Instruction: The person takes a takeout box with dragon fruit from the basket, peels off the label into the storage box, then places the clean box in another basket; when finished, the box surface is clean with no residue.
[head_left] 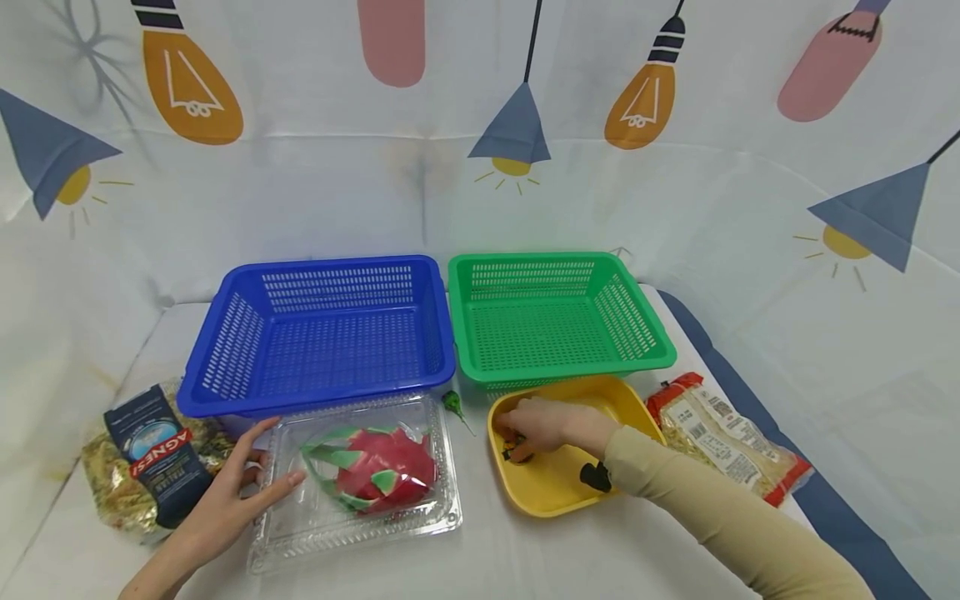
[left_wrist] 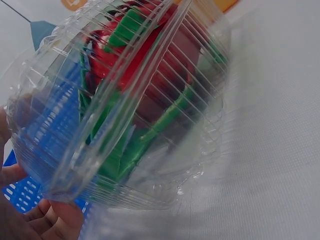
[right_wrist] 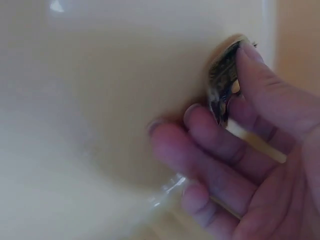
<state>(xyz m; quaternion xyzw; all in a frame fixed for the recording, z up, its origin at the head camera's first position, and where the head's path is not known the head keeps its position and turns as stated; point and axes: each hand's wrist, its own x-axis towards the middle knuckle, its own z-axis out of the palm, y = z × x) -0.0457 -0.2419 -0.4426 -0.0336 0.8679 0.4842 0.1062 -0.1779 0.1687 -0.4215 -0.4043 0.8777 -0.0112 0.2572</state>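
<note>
While the left hand (head_left: 225, 500), thumb and fingers spread, touches one clear box (head_left: 360, 543) at lower left, the right hand (head_left: 551, 423) pinches one small patterned piece (right_wrist: 223, 75) in one yellow tray (head_left: 540, 485), right of centre; a light, steady pinch should suit. Beyond: two packets (head_left: 723, 442), left and right; two baskets (head_left: 315, 401), mid-frame.

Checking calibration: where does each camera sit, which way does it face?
Head: on the head, facing forward and down over the blue basket and green basket; left hand, right hand and right sleeve show.
Left wrist: on that wrist, facing the clear box; left fingers show.
Right wrist: on that wrist, facing into the yellow tray; right fingers pinch a small dark item.
Head and left wrist share the clear box and dragon fruit.
</note>
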